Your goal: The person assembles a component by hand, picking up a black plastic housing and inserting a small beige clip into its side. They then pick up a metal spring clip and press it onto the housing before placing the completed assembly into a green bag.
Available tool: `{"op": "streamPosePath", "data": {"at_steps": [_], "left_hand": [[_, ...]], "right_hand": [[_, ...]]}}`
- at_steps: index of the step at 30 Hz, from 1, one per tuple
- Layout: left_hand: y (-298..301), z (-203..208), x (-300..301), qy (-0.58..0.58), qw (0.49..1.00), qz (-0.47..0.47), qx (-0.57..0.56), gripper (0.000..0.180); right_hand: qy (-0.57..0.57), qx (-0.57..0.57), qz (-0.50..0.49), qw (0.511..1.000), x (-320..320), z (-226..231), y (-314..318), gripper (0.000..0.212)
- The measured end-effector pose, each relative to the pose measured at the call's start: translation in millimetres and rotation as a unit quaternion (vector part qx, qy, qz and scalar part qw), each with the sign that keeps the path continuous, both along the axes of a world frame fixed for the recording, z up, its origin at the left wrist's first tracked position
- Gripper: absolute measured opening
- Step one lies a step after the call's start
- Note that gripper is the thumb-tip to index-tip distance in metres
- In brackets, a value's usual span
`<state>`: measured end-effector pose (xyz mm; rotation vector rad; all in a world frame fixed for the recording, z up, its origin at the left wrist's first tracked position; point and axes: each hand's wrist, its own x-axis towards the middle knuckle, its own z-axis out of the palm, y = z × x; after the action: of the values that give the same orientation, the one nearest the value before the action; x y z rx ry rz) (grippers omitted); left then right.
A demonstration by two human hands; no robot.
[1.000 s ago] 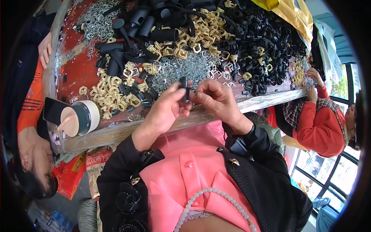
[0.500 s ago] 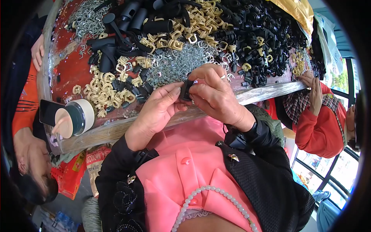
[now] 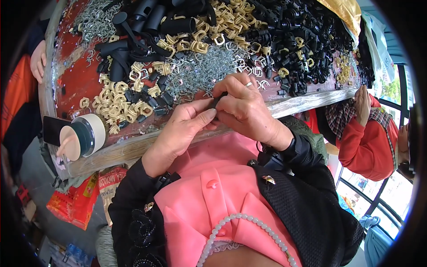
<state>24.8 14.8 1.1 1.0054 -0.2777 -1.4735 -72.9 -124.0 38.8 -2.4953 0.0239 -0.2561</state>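
My left hand and my right hand meet above the table's near edge. Between their fingertips is a small black plastic part, mostly covered by my fingers. The left thumb presses against its lower end, while the right fingers curl round it from the other side. Just beyond my hands lies a heap of small silvery metal pieces. Beige plastic clips and small black pieces are piled to the left of them.
A wood-edged red table carries black tubes and a large heap of black parts. At left stand a phone and a lidded jar. Co-workers' hands rest at the left edge and right.
My right fingers have closed further over the black part, so less of it shows. The co-worker at left has drawn back, and that person's head has left the view.
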Motion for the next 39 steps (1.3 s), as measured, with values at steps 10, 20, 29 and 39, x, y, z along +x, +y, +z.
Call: {"op": "streamPosePath", "data": {"at_steps": [10, 20, 29, 39], "left_hand": [[-1, -10, 7, 0.143, 0.988, 0.057, -0.026, 0.021], [-3, -12, 5, 0.142, 0.987, 0.063, -0.034, 0.021], [-4, -15, -1, 0.125, 0.986, 0.094, -0.063, 0.025], [-7, -14, -5, 0.148, 0.972, 0.125, -0.132, 0.025]], "right_hand": [[-0.110, 0.015, -0.131, 0.985, -8, -19, -39, 0.011], [0.001, -0.139, -0.176, 0.975, -22, -46, -71, 0.009], [0.031, 0.298, -0.219, 0.929, -22, -35, -43, 0.014], [0.054, 0.495, -0.169, 0.851, -10, -26, -4, 0.016]]}}
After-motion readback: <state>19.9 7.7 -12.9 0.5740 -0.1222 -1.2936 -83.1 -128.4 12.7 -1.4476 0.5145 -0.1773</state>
